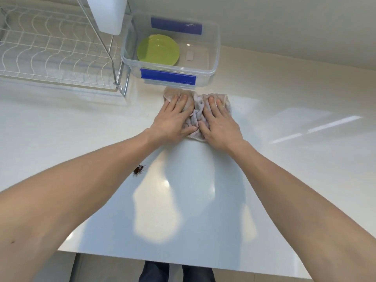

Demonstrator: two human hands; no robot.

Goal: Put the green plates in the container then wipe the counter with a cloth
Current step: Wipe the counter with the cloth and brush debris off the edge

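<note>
A green plate [158,50] lies inside the clear plastic container [211,66] with blue clips, at the back of the white counter [284,159]. Just in front of the container, a crumpled beige cloth [196,110] lies on the counter. My left hand [173,119] and my right hand [220,122] both press flat on the cloth, side by side, fingers pointing toward the container. Each hand covers part of the cloth.
A white wire dish rack [50,51] stands at the back left, next to the container. A small dark brown spot [138,169] marks the counter beside my left forearm. The counter's front edge runs along the bottom of the view.
</note>
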